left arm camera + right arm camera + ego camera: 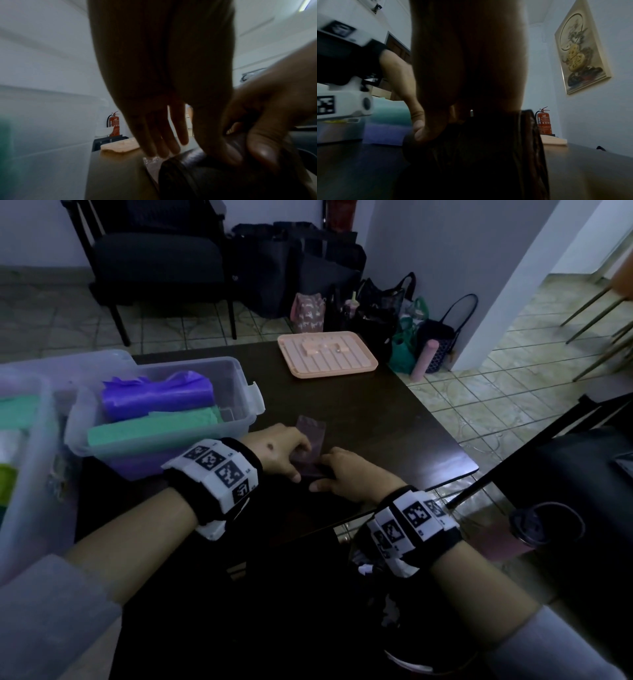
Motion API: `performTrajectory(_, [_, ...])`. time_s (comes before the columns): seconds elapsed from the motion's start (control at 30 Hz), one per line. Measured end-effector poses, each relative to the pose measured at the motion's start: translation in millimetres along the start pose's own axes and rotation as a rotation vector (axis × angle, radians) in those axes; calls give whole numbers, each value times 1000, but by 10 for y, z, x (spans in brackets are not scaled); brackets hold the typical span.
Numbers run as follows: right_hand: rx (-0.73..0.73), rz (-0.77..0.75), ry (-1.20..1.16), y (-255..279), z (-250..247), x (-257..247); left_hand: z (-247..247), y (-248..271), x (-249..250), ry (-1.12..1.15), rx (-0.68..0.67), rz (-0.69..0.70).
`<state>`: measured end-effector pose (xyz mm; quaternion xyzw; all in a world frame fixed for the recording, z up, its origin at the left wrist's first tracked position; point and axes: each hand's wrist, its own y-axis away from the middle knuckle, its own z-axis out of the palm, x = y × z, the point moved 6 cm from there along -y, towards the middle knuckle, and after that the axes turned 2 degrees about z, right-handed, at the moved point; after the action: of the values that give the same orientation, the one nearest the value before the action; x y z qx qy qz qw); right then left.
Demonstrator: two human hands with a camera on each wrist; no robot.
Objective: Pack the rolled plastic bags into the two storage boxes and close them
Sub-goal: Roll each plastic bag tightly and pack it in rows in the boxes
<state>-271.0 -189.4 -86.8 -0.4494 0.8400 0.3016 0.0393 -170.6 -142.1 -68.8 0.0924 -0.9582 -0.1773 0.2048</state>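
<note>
I see both hands low on the dark worktop point(376, 419), working a dark, partly rolled plastic bag point(310, 436) that lies flat between them. My left hand point(279, 451) rests on the bag's left side with fingers straight and spread, fingertips point(161, 151) pressing the film down; its grip is wide, holding nothing closed. My right hand point(346, 474) sits just beside it on the near end of the bag, where the rolled part point(197, 166) bulges. In the left wrist view the right thumb point(264, 146) curls over the roll, so that grip is narrow and holding the roll of the bag. The unrolled tail of the bag runs away from both hands toward the far edge of the worktop. The right wrist view is mostly dark, with the crinkled dark film point(488, 155) filling the area under the palm.

To the left of the hands, just beside the left wrist, stands an open clear storage box point(236, 385). Inside it lie a purple bag roll point(157, 398) at the back and a green bag roll point(154, 428) in front, touching each other. A second clear storage box point(30, 474) sits at the far left edge, partly cut off, with something green showing through its wall.

Farther back on the worktop, well apart from the hands, lies a peach tray point(327, 354). A red fire extinguisher point(543, 121) stands by the wall.
</note>
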Motion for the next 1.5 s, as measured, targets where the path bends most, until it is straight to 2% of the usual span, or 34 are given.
performTrajectory(0.07, [-45, 11, -35, -48, -25, 21, -51, 24, 3, 9, 126, 17])
performTrajectory(0.1, [-74, 20, -65, -75, -36, 43, -45, 27, 0, 2, 147, 9])
performTrajectory(0.17, [-112, 47, -124, -140, -58, 102, -7, 20, 0, -21, 140, -14])
performTrajectory(0.23, [-77, 69, -169, -215, -83, 172, 45, -4, 13, -36, 103, -15])
performTrajectory(0.33, [51, 84, -191, -276, -139, 264, 76, -51, 10, -19, 85, -10])
performTrajectory(0.47, [353, -13, -80, -126, -212, 138, 42, -145, 31, -23, 26, -17])
performTrajectory(0.53, [432, -70, 45, -52, -116, 11, 25, -173, 49, -27, -17, -36])
performTrajectory(0.63, [484, -80, 75, 35, 42, -52, 26, -192, 42, -25, -80, -59])
performTrajectory(0.73, [453, -79, 120, 45, 158, -47, 20, -183, 6, -11, -105, -63])
performTrajectory(0.87, [451, -64, 72, 17, 159, -24, -74, -131, -63, 53, 128, -44])
performTrajectory(0.93, [422, -60, 30, 8, 139, -8, -55, -78, -74, 56, 191, -16])
performTrajectory(1.1, [191, -37, -19, -16, 81, 18, 90, 27, -94, 13, 138, 29])
performTrajectory(1.27, [109, -24, -106, 29, -13, 53, 123, 86, -202, 118, 81, -25])
performTrajectory(1.5, [-87, -2, -71, -16, -91, 64, 129, 110, -202, 184, 14, -43])
